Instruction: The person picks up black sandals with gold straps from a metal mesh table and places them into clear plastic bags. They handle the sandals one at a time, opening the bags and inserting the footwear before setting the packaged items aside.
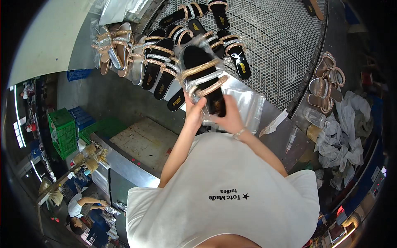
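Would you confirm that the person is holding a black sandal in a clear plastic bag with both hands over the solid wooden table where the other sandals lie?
Not quite: the head view shows the surface is a perforated metal table, not solid wood. The rest holds: the left hand and right hand hold a black sandal in a clear plastic bag, with other sandals lying on the table.

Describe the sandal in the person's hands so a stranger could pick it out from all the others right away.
Start at the big round perforated metal table strewn with sandals. At its near edge, the left hand and right hand hold up one black-soled sandal with gold and silver straps. It alone is lifted off the surface and wrapped in a clear plastic bag; its neighbours lie bare on the table.
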A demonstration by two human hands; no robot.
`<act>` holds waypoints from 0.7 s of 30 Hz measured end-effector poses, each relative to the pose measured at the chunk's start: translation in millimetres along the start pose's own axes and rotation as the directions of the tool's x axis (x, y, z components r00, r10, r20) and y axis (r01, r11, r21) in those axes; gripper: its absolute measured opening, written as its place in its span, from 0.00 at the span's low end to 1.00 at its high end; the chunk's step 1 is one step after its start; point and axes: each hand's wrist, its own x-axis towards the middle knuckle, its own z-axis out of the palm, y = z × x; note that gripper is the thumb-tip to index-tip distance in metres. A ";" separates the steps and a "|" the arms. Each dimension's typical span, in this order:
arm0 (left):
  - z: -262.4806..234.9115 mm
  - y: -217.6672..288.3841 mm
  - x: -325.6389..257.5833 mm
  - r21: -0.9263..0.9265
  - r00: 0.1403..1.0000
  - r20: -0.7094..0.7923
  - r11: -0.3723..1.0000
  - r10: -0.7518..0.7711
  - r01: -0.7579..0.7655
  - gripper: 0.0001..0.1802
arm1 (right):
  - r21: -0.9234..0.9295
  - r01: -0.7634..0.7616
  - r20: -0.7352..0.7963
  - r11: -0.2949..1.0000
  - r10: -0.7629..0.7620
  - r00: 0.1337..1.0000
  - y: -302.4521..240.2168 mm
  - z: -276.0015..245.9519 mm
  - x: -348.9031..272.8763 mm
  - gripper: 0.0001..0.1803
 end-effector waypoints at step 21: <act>-261.6 198.7 -267.9 0.102 0.291 -0.824 0.632 0.487 -0.769 0.43 | 0.017 -0.125 -0.126 0.992 0.126 0.984 100.8 -10.4 151.0 0.28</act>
